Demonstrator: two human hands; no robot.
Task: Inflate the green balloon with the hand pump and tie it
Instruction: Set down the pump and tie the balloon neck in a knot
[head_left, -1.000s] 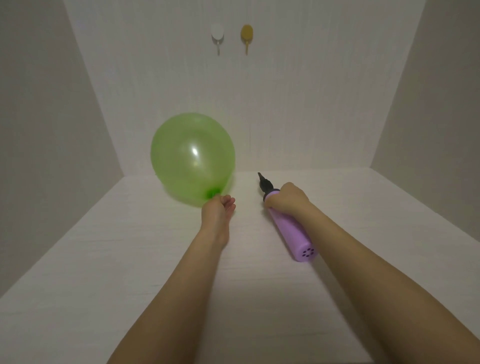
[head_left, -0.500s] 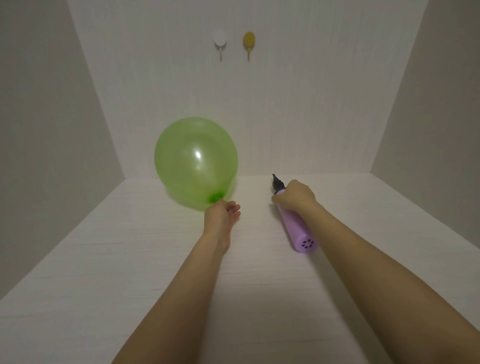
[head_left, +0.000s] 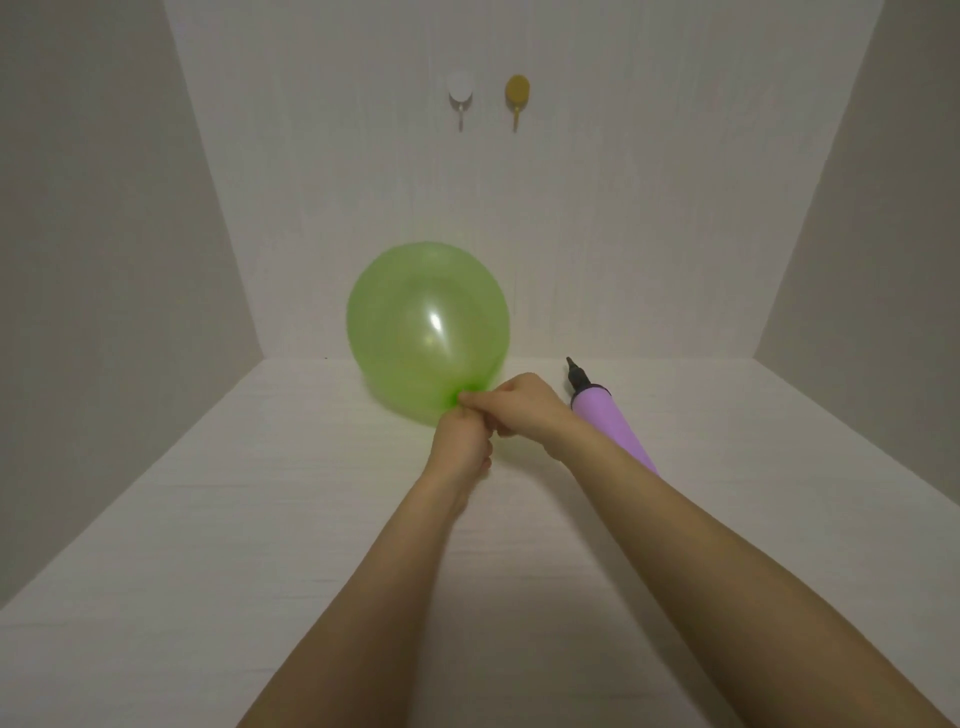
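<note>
Straight ahead of you, the green balloon (head_left: 426, 327) is inflated: a round, see-through ball with a bright glint of light on its skin. It sits over the far part of the white table (head_left: 208, 519), in front of the pale back wall (head_left: 623, 234). Its underside is low over the tabletop, and I cannot tell whether it touches.

Both of your bare arms reach forward and meet at the balloon's neck (head_left: 457, 397), which points down and toward you, a darker green where the rubber gathers. Your left hand (head_left: 460, 441) comes up from below with its fingers curled, pinching the neck at the top of the fist. Your right hand (head_left: 524, 408) comes in from the right, fingers also curled, its fingertips pressed against the same spot, gripping the neck right beside the left hand's fingers. The two hands touch each other there. The neck itself is mostly hidden by your fingers, so a knot, if any, cannot be seen.

To the right of your hands, the hand pump (head_left: 608, 421) lies on the table. Its black nozzle (head_left: 575, 373) points away from you toward the back wall, and its lilac barrel runs back toward you, with the near end hidden behind your right forearm.

High on the back wall, two small hooks sit side by side: a white hook (head_left: 460, 98) on the left and a gold hook (head_left: 517, 96) on the right.
</note>
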